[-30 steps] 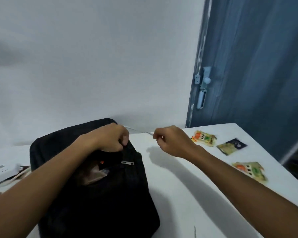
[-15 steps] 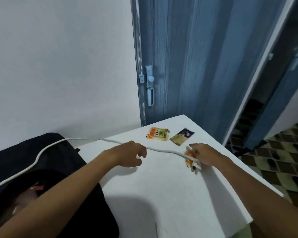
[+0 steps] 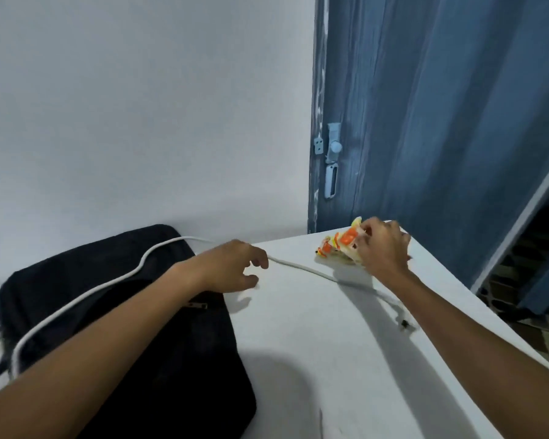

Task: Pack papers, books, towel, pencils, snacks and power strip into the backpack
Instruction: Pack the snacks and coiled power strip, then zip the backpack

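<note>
The black backpack (image 3: 159,327) lies on the white table (image 3: 330,359) at the left. A white power cord (image 3: 86,293) runs across the backpack, past my left hand (image 3: 232,267) and on under my right forearm to its plug (image 3: 401,321) on the table. My left hand hovers over the cord with its fingers spread and loosely curled, holding nothing. At the table's far right my right hand (image 3: 382,248) is closed on orange and yellow snack packets (image 3: 339,243), lifting them off the table. The power strip itself is out of view.
A white wall stands behind the table. A blue folding door (image 3: 425,137) with a pale latch (image 3: 332,160) is at the right. The table's right edge drops to a patterned floor (image 3: 526,312).
My right hand let go of the cord's plug end and moved back to the far edge, gathering the snack packets. My left hand opened over the cord. The view swung back left.
</note>
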`<action>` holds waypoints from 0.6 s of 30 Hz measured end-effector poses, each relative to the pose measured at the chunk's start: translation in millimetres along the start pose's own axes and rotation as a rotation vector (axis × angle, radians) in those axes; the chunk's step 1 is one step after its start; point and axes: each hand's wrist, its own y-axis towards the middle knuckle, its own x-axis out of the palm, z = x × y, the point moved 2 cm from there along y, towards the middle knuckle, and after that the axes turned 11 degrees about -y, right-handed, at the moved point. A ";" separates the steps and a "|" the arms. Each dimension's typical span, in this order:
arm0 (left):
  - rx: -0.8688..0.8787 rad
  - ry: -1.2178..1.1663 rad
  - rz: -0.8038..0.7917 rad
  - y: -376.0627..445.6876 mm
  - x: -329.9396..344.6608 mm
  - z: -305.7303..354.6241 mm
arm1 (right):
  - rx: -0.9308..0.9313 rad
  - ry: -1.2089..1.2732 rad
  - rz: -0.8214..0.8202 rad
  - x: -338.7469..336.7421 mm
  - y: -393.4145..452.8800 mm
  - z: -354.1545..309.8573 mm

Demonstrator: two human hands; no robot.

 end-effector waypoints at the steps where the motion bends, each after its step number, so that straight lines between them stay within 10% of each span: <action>1: -0.008 0.014 0.044 -13.4 -10.3 -2.3 | -0.036 0.083 0.006 0.9 -0.3 -20.9; 13: -0.261 0.216 0.396 -187.3 -35.4 -67.7 | -0.501 1.085 -0.724 -37.1 -74.2 -248.3; 18: -0.216 -0.049 0.633 -202.0 -52.2 -77.5 | -0.904 0.765 -1.143 -41.7 -116.4 -275.7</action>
